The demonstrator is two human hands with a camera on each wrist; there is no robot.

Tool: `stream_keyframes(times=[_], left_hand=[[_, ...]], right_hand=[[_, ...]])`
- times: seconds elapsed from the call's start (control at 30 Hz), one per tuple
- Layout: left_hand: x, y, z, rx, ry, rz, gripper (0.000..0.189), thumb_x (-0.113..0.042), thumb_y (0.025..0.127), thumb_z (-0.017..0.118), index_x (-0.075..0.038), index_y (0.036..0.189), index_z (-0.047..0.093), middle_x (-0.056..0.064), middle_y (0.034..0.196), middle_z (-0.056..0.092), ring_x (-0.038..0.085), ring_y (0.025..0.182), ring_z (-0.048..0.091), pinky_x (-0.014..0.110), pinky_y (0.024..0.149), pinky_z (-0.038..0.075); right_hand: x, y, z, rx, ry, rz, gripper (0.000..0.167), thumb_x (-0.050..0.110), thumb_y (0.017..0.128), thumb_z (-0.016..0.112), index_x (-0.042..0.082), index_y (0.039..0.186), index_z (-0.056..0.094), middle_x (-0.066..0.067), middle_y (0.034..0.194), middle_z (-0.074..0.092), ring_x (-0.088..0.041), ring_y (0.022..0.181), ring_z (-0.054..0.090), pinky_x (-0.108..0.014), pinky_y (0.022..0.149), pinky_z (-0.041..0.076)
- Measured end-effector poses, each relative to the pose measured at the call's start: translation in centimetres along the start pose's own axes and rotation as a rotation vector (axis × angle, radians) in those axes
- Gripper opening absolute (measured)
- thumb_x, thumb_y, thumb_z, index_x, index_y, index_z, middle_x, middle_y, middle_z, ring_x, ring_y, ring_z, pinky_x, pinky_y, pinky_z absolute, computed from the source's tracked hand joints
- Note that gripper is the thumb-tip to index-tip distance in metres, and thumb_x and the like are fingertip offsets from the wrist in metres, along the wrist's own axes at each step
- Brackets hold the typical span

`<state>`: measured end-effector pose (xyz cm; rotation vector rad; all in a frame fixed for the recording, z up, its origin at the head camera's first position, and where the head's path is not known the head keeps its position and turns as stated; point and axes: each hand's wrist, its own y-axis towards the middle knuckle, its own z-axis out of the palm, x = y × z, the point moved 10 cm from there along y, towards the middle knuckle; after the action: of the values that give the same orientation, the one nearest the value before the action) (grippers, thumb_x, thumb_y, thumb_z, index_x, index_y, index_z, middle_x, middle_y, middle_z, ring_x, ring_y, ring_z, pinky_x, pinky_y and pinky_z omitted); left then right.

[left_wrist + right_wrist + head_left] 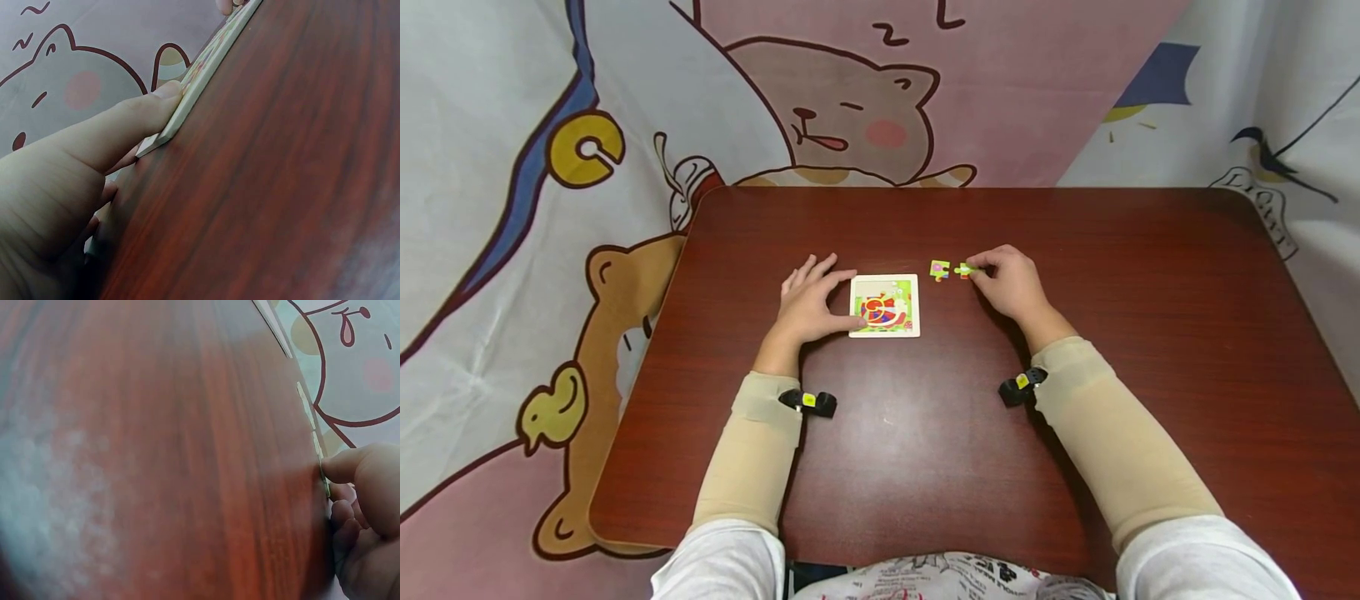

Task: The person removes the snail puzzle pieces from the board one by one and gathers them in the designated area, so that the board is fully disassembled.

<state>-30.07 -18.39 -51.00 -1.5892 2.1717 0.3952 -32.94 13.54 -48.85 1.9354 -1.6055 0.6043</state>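
A small square puzzle board with a pale frame and a red snail picture lies on the table. Its upper left part shows a bare recess. My left hand is at the board's left side, fingers spread; the thumb presses on the frame, as the left wrist view shows, and the index finger touches the top left corner. To the right, my right hand pinches a green jigsaw piece at table level, partly covered by the fingertips. Beside it, on the left, lies another green jigsaw piece with a pink patch.
The dark red wooden table has rounded corners. Behind and to the left hangs a cloth printed with cartoon bears. Each forearm carries a beige sleeve and a black wrist strap.
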Motion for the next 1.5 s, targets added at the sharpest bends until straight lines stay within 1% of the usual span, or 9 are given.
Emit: stream_keyframes(times=[0.1,0.23,0.4,0.53,0.7,0.8,1.03,1.3,1.5], left_hand=[[-0.1,0.0,0.0,0.003,0.002,0.0,0.097,-0.067,0.074,0.088,-0.03,0.157,0.056,0.003,0.175,0.027,0.032,0.163,0.009,0.061,0.125,0.009],[-0.1,0.1,0.1,0.011,0.007,-0.002,0.097,-0.067,0.075,0.088,-0.03,0.158,0.055,0.002,0.176,0.026,0.032,0.164,0.008,0.061,0.125,0.009],[-0.3,0.2,0.3,0.014,0.004,-0.001,0.097,-0.066,0.075,0.088,-0.031,0.158,0.055,0.001,0.176,0.026,0.031,0.164,0.007,0.06,0.125,0.008],[-0.4,0.3,0.3,0.007,-0.004,0.004,0.096,-0.066,0.075,0.088,-0.03,0.158,0.055,0.001,0.176,0.026,0.031,0.164,0.008,0.06,0.125,0.008],[-0.4,0.4,0.3,0.003,-0.009,0.002,0.096,-0.067,0.074,0.088,-0.03,0.157,0.056,0.002,0.176,0.027,0.031,0.164,0.008,0.061,0.125,0.009],[-0.5,0.4,0.3,0.005,-0.01,0.0,0.096,-0.067,0.074,0.088,-0.03,0.157,0.056,0.002,0.176,0.027,0.031,0.164,0.009,0.061,0.125,0.009],[-0.5,0.3,0.2,0.006,-0.015,-0.001,0.096,-0.067,0.074,0.088,-0.03,0.157,0.056,0.003,0.176,0.027,0.033,0.163,0.009,0.061,0.125,0.008],[-0.1,0.2,0.1,0.013,-0.014,-0.012,0.096,-0.067,0.075,0.088,-0.03,0.158,0.055,0.002,0.176,0.026,0.032,0.164,0.007,0.06,0.125,0.008],[0.0,0.0,0.0,0.014,-0.014,-0.017,0.095,-0.066,0.075,0.088,-0.03,0.157,0.056,0.003,0.176,0.026,0.032,0.164,0.008,0.06,0.125,0.008]], right_hand=[[0.1,-0.2,-0.3,-0.021,0.026,0.041,0.023,0.011,0.099,0.072,0.001,0.118,0.08,-0.021,0.12,0.069,-0.038,0.109,0.064,-0.054,0.097,0.048],[0.6,-0.5,-0.7,-0.1,0.054,0.066,0.025,0.012,0.096,0.069,0.001,0.116,0.08,-0.021,0.117,0.069,-0.039,0.107,0.064,-0.054,0.095,0.049],[3.1,-0.7,0.1,-0.14,0.007,-0.033,0.022,0.012,0.092,0.075,0.003,0.111,0.081,-0.018,0.112,0.067,-0.038,0.106,0.062,-0.053,0.094,0.048],[5.6,-0.8,1.9,-0.05,-0.007,-0.107,0.021,0.015,0.092,0.079,0.005,0.11,0.081,-0.013,0.105,0.068,-0.032,0.1,0.063,-0.048,0.091,0.05],[7.1,-0.8,4.8,0.142,-0.027,-0.086,0.022,0.018,0.095,0.079,0.006,0.113,0.078,-0.01,0.099,0.067,-0.026,0.094,0.062,-0.044,0.084,0.051],[7.6,-0.7,5.9,0.213,-0.039,-0.084,0.022,0.017,0.096,0.078,0.004,0.114,0.076,-0.01,0.097,0.066,-0.026,0.092,0.06,-0.043,0.083,0.049],[8.4,-0.4,6.8,0.25,-0.063,-0.075,0.024,0.017,0.095,0.077,0.004,0.115,0.076,-0.008,0.094,0.064,-0.027,0.088,0.058,-0.043,0.082,0.049],[9.2,0.0,7.4,0.279,-0.147,-0.11,0.027,0.018,0.094,0.077,0.002,0.116,0.075,-0.011,0.095,0.066,-0.03,0.093,0.061,-0.046,0.091,0.05],[9.6,0.4,7.8,0.345,-0.139,-0.085,0.03,0.016,0.094,0.079,0.0,0.118,0.072,-0.012,0.094,0.066,-0.029,0.088,0.061,-0.044,0.084,0.049]])
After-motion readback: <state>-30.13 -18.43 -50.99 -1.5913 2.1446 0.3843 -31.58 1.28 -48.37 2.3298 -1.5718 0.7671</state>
